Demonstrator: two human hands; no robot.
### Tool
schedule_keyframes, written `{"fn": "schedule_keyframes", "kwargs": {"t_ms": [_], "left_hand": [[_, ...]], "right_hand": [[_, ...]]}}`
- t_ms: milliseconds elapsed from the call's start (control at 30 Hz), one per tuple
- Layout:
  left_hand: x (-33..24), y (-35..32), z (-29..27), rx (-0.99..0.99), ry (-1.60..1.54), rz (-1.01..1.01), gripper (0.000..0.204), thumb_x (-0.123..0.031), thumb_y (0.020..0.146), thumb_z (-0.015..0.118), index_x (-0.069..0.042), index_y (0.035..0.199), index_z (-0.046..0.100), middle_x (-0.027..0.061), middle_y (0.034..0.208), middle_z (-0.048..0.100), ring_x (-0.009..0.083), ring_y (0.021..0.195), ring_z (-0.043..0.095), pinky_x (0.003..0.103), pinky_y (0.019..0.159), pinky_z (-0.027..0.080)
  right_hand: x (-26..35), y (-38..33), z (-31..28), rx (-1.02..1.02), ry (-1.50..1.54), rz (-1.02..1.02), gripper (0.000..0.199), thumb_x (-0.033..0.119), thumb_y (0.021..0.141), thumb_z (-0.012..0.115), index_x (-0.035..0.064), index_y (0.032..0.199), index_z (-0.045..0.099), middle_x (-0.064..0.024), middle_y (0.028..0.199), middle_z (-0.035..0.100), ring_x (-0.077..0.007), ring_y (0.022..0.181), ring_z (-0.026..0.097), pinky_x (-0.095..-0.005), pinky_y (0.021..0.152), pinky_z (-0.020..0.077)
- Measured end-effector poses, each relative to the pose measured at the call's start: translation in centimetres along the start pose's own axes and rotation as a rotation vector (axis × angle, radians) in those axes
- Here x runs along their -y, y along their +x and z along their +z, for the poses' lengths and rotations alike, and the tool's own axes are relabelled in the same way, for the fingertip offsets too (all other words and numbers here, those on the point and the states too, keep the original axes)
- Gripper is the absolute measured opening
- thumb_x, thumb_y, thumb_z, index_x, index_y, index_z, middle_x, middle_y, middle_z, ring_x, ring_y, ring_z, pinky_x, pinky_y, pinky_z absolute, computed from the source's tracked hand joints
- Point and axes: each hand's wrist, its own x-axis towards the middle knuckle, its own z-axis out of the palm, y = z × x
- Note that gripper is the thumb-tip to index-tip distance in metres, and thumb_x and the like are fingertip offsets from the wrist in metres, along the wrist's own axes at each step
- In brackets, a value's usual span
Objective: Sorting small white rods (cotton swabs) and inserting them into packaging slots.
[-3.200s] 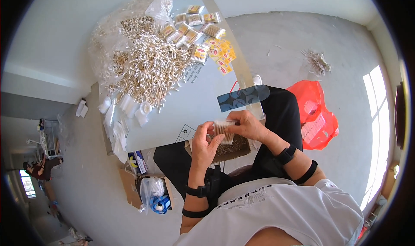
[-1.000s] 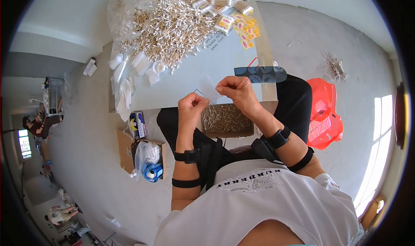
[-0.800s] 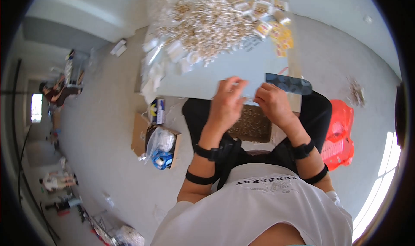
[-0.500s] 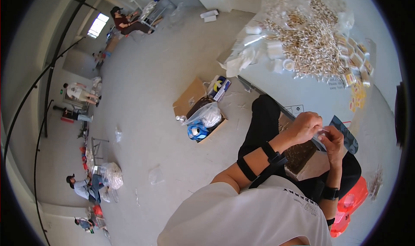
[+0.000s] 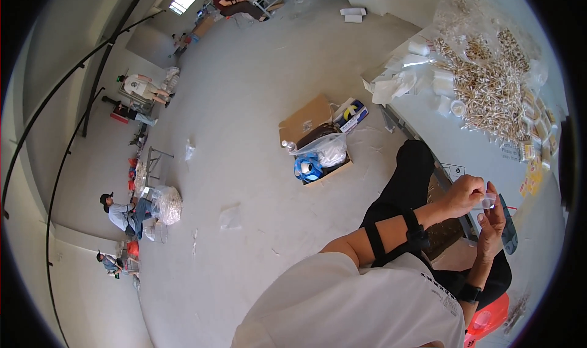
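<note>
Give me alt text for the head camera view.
Both hands, left hand and right hand, pinch a small clear bag above the lap. A pale table bears a heap of small tan pieces; an open cardboard box sits on the floor.

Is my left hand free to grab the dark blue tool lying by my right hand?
Probably not right away: the left hand is pinching a small clear bag together with the right hand, though the dark blue tool lies close, unobstructed.

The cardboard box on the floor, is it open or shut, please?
Open: the cardboard box has its flap folded back, and a clear bag and a blue roll show inside it.
</note>
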Motion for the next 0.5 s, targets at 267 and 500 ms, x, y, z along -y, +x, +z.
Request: {"fn": "schedule_keyframes", "kwargs": {"t_ms": [267, 500], "left_hand": [[0.5, -0.9, -0.8, -0.091, 0.162, 0.141, 0.012, -0.007, 0.07, 0.069, 0.0, 0.067, 0.06, 0.0136, 0.068, 0.062, 0.0257, 0.059, 0.06, 0.035, 0.056, 0.045], [-0.7, -1.2, -1.1, 0.175, 0.141, -0.071, 0.015, -0.008, 0.065, 0.073, 0.0, 0.065, 0.06, 0.012, 0.061, 0.062, 0.0225, 0.054, 0.06, 0.035, 0.051, 0.044]], "right_hand": [[0.3, -0.7, 0.8, -0.044, -0.097, 0.254, 0.009, 0.008, 0.09, 0.061, 0.0062, 0.081, 0.06, 0.0064, 0.073, 0.054, -0.0017, 0.065, 0.04, -0.0181, 0.059, 0.0309], [-1.4, -0.6, -2.1, 0.042, -0.173, 0.132, 0.016, 0.012, 0.092, 0.059, 0.008, 0.078, 0.054, 0.0077, 0.07, 0.048, -0.001, 0.063, 0.037, -0.0187, 0.056, 0.0275]]}}
